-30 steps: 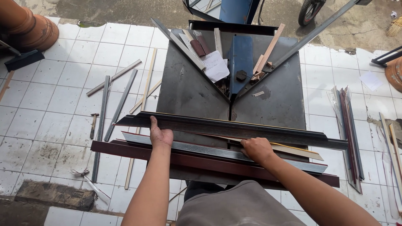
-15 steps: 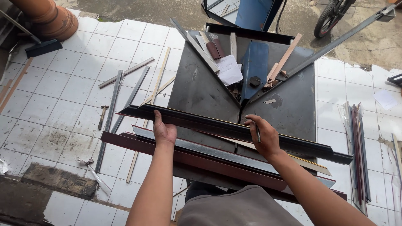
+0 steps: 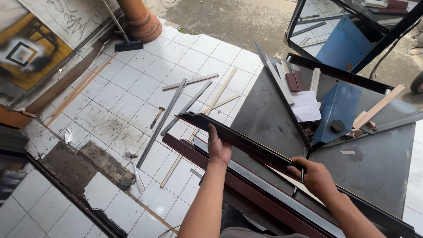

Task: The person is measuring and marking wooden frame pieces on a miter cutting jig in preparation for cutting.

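Note:
My left hand [image 3: 219,147] grips a long black frame moulding [image 3: 246,141] near its left end. My right hand [image 3: 316,177] holds the same moulding further right, above the dark metal work table [image 3: 374,176]. The moulding is lifted and tilted, its left end jutting past the table edge. Under it lie a grey moulding strip [image 3: 264,185] and a dark red moulding strip [image 3: 246,187], both along the table's near edge. A V-shaped metal guide [image 3: 286,105] stands on the table beyond my hands.
Blue panel [image 3: 339,110], white paper [image 3: 306,105] and wood offcuts [image 3: 374,110] lie inside the guide. Several strips and wooden sticks [image 3: 189,105] and a small hammer [image 3: 156,117] are scattered on the white tile floor. A clay-coloured pipe [image 3: 141,20] stands far left.
The view has swung to the left and the table now sits at the right. Both hands have raised the black moulding and shifted it leftward off the other strips.

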